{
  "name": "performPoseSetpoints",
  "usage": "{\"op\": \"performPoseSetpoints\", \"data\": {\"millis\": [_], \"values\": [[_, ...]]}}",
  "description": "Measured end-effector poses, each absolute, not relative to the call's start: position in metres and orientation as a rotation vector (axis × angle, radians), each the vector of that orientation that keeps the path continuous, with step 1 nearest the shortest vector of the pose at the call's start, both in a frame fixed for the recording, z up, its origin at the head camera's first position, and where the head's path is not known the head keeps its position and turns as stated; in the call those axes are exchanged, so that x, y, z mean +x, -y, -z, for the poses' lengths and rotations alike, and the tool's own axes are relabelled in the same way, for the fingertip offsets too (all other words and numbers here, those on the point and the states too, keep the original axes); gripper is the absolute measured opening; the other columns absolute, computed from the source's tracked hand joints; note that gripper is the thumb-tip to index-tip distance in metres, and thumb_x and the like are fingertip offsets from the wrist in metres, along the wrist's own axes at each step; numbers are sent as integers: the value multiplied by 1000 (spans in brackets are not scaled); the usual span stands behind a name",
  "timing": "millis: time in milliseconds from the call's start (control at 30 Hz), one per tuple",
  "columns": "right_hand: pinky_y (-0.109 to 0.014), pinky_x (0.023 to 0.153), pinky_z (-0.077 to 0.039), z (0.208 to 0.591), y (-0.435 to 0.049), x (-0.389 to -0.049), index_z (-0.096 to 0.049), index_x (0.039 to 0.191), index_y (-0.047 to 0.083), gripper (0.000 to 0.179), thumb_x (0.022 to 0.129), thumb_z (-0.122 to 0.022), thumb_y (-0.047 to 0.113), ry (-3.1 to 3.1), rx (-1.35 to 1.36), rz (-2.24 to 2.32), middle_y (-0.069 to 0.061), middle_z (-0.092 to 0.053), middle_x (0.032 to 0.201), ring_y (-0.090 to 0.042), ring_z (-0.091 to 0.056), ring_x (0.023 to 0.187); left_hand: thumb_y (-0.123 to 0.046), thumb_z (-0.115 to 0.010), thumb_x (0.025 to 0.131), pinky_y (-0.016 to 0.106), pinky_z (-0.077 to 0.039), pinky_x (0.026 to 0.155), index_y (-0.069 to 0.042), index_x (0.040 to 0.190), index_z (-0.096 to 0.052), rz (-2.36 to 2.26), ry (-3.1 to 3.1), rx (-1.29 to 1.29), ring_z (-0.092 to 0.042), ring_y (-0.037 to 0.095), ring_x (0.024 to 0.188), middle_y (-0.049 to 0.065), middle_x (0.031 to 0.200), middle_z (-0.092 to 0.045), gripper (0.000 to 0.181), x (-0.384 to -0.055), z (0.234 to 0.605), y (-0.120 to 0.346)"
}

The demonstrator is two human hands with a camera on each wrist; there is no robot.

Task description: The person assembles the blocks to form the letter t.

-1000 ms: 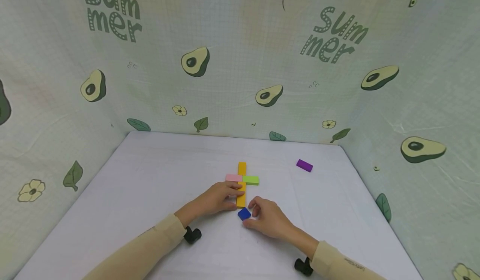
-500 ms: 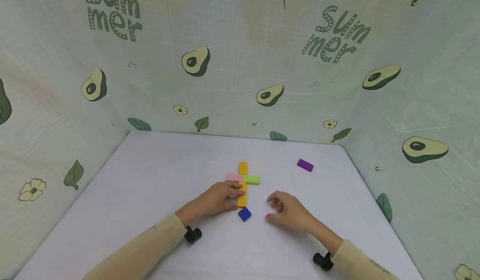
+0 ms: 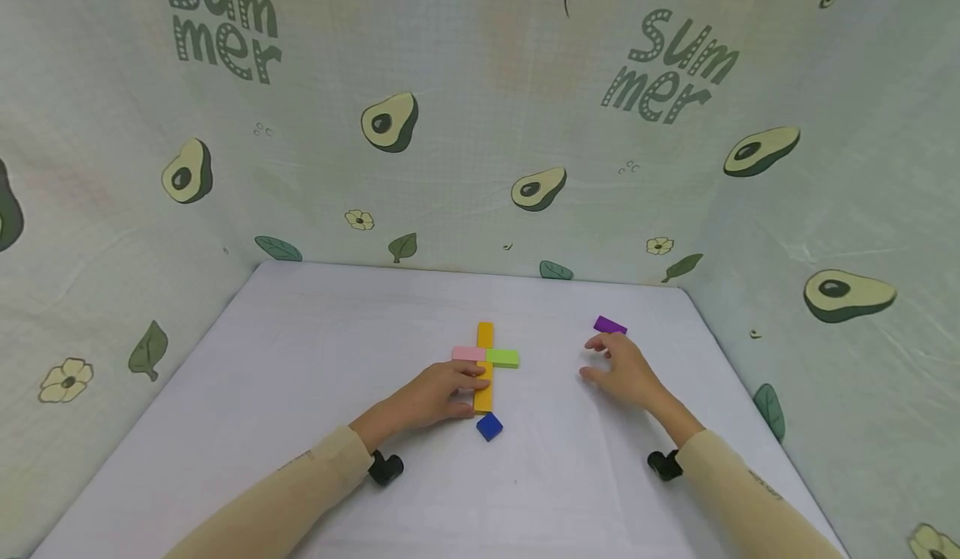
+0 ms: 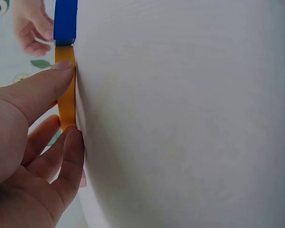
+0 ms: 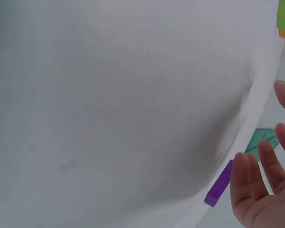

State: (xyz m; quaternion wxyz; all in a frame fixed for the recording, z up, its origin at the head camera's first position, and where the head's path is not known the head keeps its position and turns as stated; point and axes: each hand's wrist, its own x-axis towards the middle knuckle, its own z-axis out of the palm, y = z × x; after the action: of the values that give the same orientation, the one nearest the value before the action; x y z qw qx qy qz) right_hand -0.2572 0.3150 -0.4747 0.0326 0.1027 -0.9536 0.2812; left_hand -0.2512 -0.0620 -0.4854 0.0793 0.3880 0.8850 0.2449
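Note:
In the head view my left hand (image 3: 435,394) holds the near yellow block (image 3: 483,401), thumb at its near end and fingers over its top. The left wrist view has the thumb pressed on the yellow block's side (image 4: 66,102). Just in front of that block lies a blue block (image 3: 490,426), turned cornerwise. Beyond the fingers, a pink block (image 3: 468,354) and a green block (image 3: 502,359) lie side by side, with another yellow block (image 3: 485,335) behind them. My right hand (image 3: 624,369) hovers with loosely bent fingers, holding nothing, close to a purple block (image 3: 610,325) that it partly overlaps.
The blocks lie on a white-covered table (image 3: 360,317). A fabric backdrop (image 3: 465,67) with avocado prints rises behind and along both sides. A small black camera sits at the left wrist (image 3: 386,469) and another at the right wrist (image 3: 664,465).
My right hand has drawn away from the blue block and moved right and farther back to the purple block. The left hand stays on the yellow block.

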Motion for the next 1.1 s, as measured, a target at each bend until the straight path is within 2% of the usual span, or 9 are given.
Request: {"op": "performPoseSetpoints", "data": {"millis": [267,467,733,1100], "values": [[-67,107,-44,480,-342,-290,-63,130,-5,46,95,-79,18,2902,134,-756,-32,-54,134,-52,-49,124,-23,-82,96,42,-47,117,-10,144,-67,-736,-2647,1179,-54,24,144,4,155,-59,52,-253,488,63],[-70,107,-43,484,-354,-305,-56,141,-3,51,98,-74,19,2926,52,-697,-35,-44,144,-55,-43,128,-23,-82,96,40,-48,117,-11,144,-67,-728,-2652,1178,-54,23,144,3,155,-59,52,-254,489,63],[-70,110,-41,486,-360,-315,-53,145,-9,55,100,-70,18,2940,28,-642,-38,-48,143,-59,-46,128,-24,-82,96,42,-47,117,-12,144,-67,-735,-2648,1172,-53,24,144,3,155,-59,52,-254,488,64],[-68,109,-43,491,-361,-322,-58,140,-12,47,101,-68,14,2978,66,-582,-40,-56,135,-59,-54,124,-23,-82,96,42,-48,116,-10,144,-68,-744,-2638,1170,-55,25,143,5,155,-59,51,-253,486,64]]}}
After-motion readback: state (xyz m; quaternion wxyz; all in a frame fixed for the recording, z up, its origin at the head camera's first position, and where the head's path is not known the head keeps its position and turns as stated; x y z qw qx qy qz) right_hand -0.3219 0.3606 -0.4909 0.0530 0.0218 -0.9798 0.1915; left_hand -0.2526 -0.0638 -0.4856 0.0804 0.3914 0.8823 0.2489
